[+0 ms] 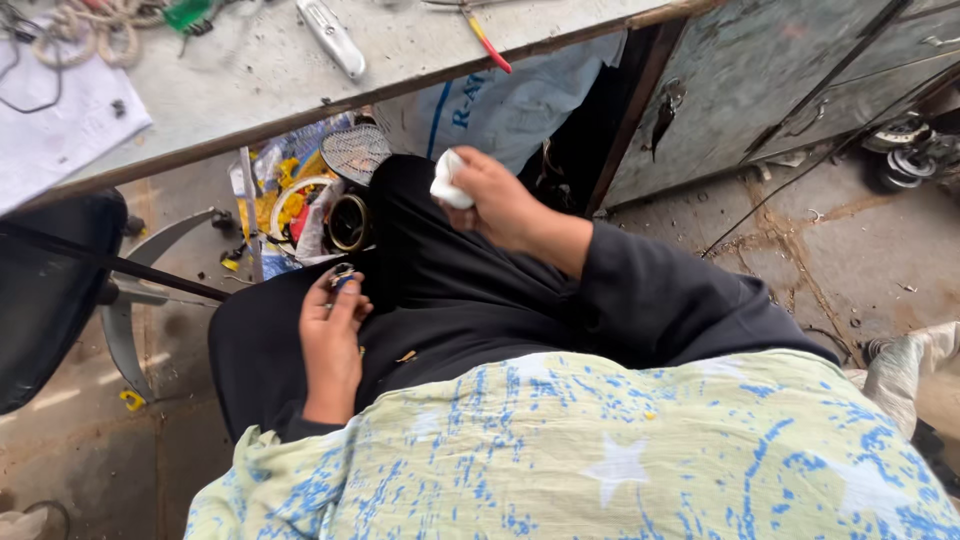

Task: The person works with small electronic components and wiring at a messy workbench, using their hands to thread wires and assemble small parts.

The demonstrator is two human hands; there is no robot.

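I sit with black cloth over my lap (450, 300) and a pale green and blue patterned garment (600, 450) below it. My left hand (330, 340) rests on my left thigh and pinches a small round metal part (343, 272) between its fingertips. My right hand (500, 205) is raised above my right knee and is closed around a small white wad, a cloth or tissue (447, 182). The two hands are apart, roughly a hand's width between them.
A grey worktable (270, 70) runs across the top, bearing a rope coil (95, 28), white paper (60, 115), a silver tool (333, 38) and a red-handled tool (487, 40). Under it lie a mesh disc (355, 150), yellow clutter and a ring. A black chair (50, 290) stands left, a metal cabinet (760, 80) right.
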